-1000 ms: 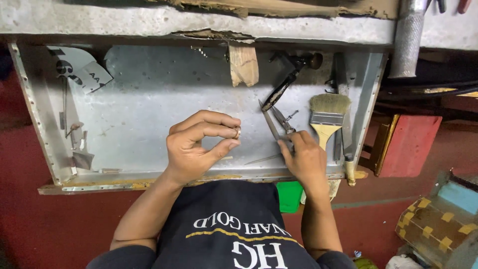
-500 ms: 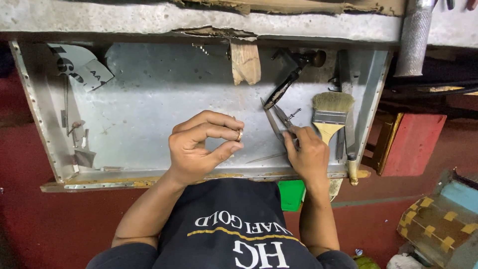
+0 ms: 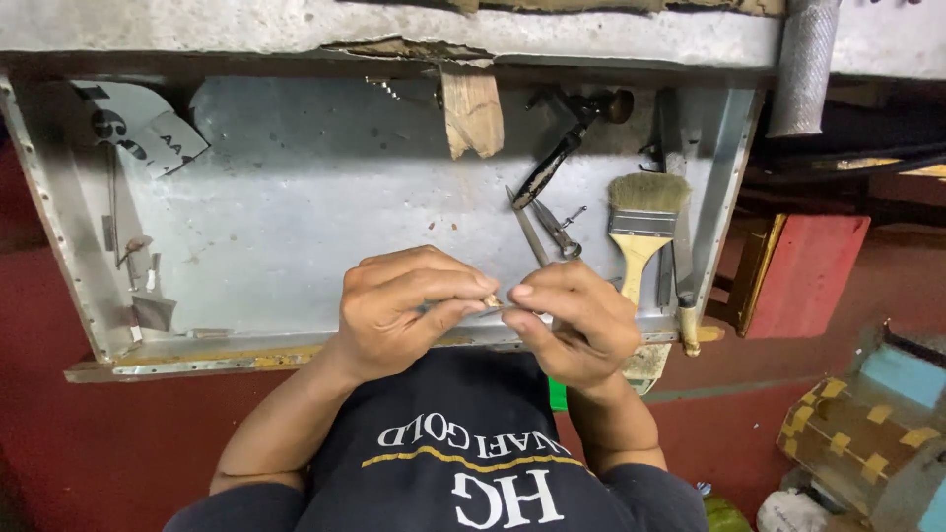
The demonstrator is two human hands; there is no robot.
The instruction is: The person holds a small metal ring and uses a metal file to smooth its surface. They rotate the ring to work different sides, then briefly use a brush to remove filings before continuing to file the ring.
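My left hand [image 3: 404, 305] pinches a small gold-coloured piece [image 3: 490, 299] between thumb and forefinger, above the front edge of a shallow metal tray [image 3: 296, 197]. My right hand [image 3: 576, 320] sits right beside it, its fingertips closed and meeting the piece. A thin metal tool [image 3: 525, 225] sticks out from the right hand's grip toward the back of the tray. Most of the small piece is hidden by my fingers.
A flat paintbrush [image 3: 641, 227] lies at the tray's right side, next to a dark-handled tool [image 3: 567, 148] and a small pointed tool [image 3: 557, 229]. A wooden block [image 3: 471, 113] stands at the back. Small metal bits [image 3: 138, 286] lie at the left. A red box [image 3: 803, 276] stands to the right.
My right hand has left the tools beside the brush and moved left, so its fingertips now meet the piece in my left hand. The left hand has barely moved.
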